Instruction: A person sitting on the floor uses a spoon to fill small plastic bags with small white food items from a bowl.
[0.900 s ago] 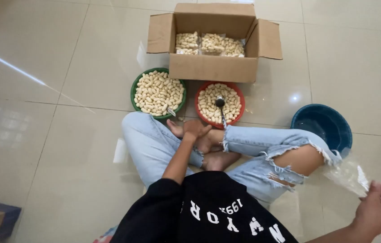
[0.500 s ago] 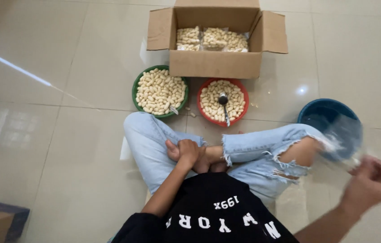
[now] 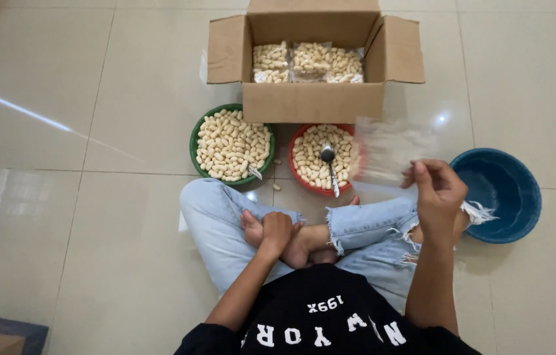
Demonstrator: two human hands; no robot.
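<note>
Two hands appear in the head view. The right hand (image 3: 437, 190) is raised, its fingers pinching the lower edge of a clear plastic bag (image 3: 393, 150), which hangs open and blurred just above and left of it. The left hand (image 3: 276, 231) rests curled over a bare foot (image 3: 304, 244), holding nothing else. Ahead of the left hand sit a green bowl (image 3: 196, 137) and a red bowl (image 3: 295, 141), both filled with pale nuts; a spoon (image 3: 329, 164) lies in the red one. Beyond them stands an open cardboard box (image 3: 317, 102) holding filled packets. A blue basin (image 3: 498, 190) sits right of the right hand.
</note>
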